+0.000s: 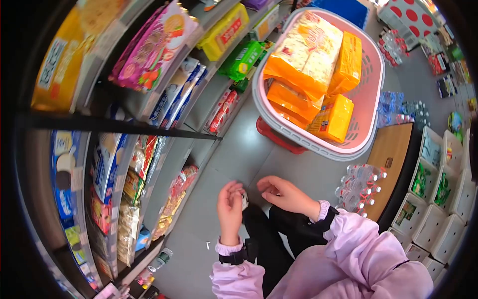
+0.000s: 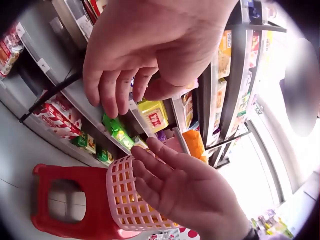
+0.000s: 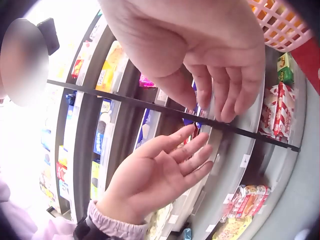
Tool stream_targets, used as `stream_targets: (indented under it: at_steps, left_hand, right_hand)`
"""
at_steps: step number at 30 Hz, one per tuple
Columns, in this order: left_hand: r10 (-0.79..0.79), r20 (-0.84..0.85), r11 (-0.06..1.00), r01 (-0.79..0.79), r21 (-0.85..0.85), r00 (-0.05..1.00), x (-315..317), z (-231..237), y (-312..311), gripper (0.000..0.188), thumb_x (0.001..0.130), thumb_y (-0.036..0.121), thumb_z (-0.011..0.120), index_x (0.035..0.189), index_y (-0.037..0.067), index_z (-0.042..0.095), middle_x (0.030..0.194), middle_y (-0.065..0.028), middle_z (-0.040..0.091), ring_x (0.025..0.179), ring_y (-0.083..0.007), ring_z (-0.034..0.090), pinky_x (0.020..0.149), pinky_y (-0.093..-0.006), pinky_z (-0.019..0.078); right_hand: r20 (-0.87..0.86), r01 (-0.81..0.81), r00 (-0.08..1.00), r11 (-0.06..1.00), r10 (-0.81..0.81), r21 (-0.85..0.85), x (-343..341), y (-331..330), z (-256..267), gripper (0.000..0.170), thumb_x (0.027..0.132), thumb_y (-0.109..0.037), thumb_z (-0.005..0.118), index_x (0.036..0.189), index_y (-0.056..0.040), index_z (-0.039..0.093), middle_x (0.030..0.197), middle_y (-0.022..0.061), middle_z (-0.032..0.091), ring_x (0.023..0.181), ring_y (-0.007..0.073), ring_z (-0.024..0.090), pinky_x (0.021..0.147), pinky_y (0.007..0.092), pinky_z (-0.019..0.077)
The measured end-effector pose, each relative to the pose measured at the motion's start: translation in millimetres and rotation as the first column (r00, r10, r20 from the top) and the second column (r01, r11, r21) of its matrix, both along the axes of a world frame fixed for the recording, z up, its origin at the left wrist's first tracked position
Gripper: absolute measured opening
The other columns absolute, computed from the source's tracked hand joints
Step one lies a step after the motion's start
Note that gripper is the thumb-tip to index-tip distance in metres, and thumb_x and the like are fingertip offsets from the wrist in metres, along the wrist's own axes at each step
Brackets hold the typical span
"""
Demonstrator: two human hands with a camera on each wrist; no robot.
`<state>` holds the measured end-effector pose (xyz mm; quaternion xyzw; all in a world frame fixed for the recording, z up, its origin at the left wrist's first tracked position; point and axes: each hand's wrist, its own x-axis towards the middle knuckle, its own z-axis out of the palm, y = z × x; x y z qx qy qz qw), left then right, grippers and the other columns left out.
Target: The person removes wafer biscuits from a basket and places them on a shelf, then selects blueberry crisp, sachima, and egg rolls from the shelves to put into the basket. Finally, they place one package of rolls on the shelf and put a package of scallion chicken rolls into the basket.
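Observation:
My left hand (image 1: 230, 212) and right hand (image 1: 289, 197) are held up in front of my body, a short gap apart. Both palms face inward with the fingers loosely bent, and neither holds anything. In the left wrist view the right hand (image 2: 192, 192) shows its palm and spread fingers below the left one. From the right wrist, the left hand (image 3: 157, 175) appears open as well. Beyond the hands a pink basket (image 1: 367, 65) holds a large orange-and-cream bag (image 1: 311, 45) and several orange packs (image 1: 336, 117). It sits on a red stool (image 2: 97, 200).
Shelves with packaged snacks line the left, among them a pink bag (image 1: 154, 45) and a green pack (image 1: 242, 61). Bottled water (image 1: 358, 187) stands on the floor at the right, beside a wooden panel (image 1: 391, 164) and white bins (image 1: 445, 234).

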<state>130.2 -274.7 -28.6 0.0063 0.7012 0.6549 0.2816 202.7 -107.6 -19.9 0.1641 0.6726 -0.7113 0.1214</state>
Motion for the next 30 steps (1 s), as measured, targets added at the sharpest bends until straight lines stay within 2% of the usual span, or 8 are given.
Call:
stream_targets:
  at_steps: [7,11,14,16,19,22,26,30]
  left_hand:
    - [-0.089,0.013,0.995,0.089,-0.040,0.996,-83.0,-70.7,37.3,0.037,0.084,-0.002,0.044,0.121,-0.003,0.039,0.105,-0.0137,0.054,0.091,-0.0169,0.056,0.081,-0.0272,0.0450]
    - [-0.112,-0.071,0.994,0.111,-0.023,0.991,-152.0,-138.7,59.4,0.042,0.082,-0.002,0.048,0.123,-0.001,0.039,0.103,-0.0137,0.054,0.086,-0.0161,0.057,0.078,-0.0261,0.0461]
    - [-0.231,-0.158,0.967,0.209,-0.144,0.960,-206.1,-174.3,84.6,0.045,0.080,0.001,0.052,0.123,0.000,0.040,0.103,-0.0131,0.054,0.089,-0.0157,0.057,0.076,-0.0253,0.0462]
    - [-0.327,-0.245,0.927,0.258,-0.273,0.913,-235.1,-190.3,106.2,0.049,0.078,0.004,0.057,0.123,0.001,0.040,0.108,-0.0171,0.053,0.097,-0.0245,0.055,0.081,-0.0308,0.0457]
    - [-0.478,-0.619,0.858,0.180,-0.481,0.623,-265.1,-198.8,141.6,0.060,0.073,0.006,0.063,0.127,0.001,0.036,0.119,-0.0220,0.046,0.109,-0.0350,0.047,0.089,-0.0376,0.0411]
    - [-0.516,-0.707,0.845,0.151,-0.513,0.483,-291.4,-207.9,176.4,0.071,0.069,0.007,0.066,0.130,0.002,0.030,0.128,-0.0241,0.037,0.114,-0.0409,0.040,0.095,-0.0417,0.0351]
    - [-0.509,-0.756,0.852,0.117,-0.510,0.412,-313.8,-236.3,207.6,0.079,0.066,0.007,0.069,0.132,0.005,0.027,0.134,-0.0204,0.031,0.118,-0.0390,0.036,0.097,-0.0409,0.0339]
    - [-0.484,-0.786,0.862,0.053,-0.505,0.385,-318.3,-251.0,221.0,0.078,0.063,0.009,0.071,0.130,0.004,0.030,0.132,-0.0190,0.034,0.118,-0.0371,0.037,0.099,-0.0419,0.0316]
  right_hand:
    - [-0.063,0.252,0.966,0.968,-0.252,-0.014,-64.7,-5.6,-76.5,0.047,0.079,-0.014,0.060,0.119,-0.0013,0.039,0.108,0.0150,0.052,0.088,0.0206,0.057,0.074,0.0306,0.0476]
    - [-0.063,0.359,0.933,0.932,-0.355,0.058,-120.3,1.2,-128.7,0.051,0.081,-0.014,0.061,0.124,-0.0041,0.036,0.112,0.0103,0.049,0.094,0.0146,0.054,0.077,0.0293,0.0449]
    - [-0.063,0.539,0.838,0.840,-0.542,-0.057,-163.5,15.3,-165.7,0.056,0.082,-0.015,0.060,0.128,-0.0040,0.032,0.117,0.0123,0.047,0.098,0.0157,0.053,0.082,0.0301,0.0431]
    - [-0.038,0.600,0.791,0.787,-0.610,-0.142,-189.1,27.9,-171.4,0.058,0.082,-0.015,0.060,0.130,-0.0032,0.030,0.121,0.0139,0.044,0.102,0.0159,0.050,0.085,0.0292,0.0413]
    - [-0.039,0.657,0.729,0.714,-0.684,-0.240,-221.0,44.2,-194.4,0.062,0.083,-0.015,0.058,0.133,-0.0001,0.025,0.128,0.0179,0.039,0.107,0.0190,0.048,0.087,0.0281,0.0403]
    - [-0.062,0.711,0.645,0.628,-0.761,-0.315,-249.8,57.6,-211.9,0.064,0.081,-0.012,0.058,0.132,0.0020,0.022,0.127,0.0199,0.040,0.107,0.0222,0.048,0.087,0.0292,0.0408]
    - [-0.026,0.790,0.525,0.498,-0.851,-0.356,-285.1,77.5,-230.7,0.066,0.083,-0.012,0.053,0.136,0.0028,0.016,0.132,0.0146,0.034,0.112,0.0177,0.043,0.093,0.0273,0.0329]
    - [-0.022,0.691,0.517,0.432,-0.856,-0.580,-307.4,96.5,-231.3,0.061,0.081,-0.005,0.045,0.136,0.0023,0.018,0.129,0.0130,0.039,0.115,0.0184,0.041,0.098,0.0271,0.0282]
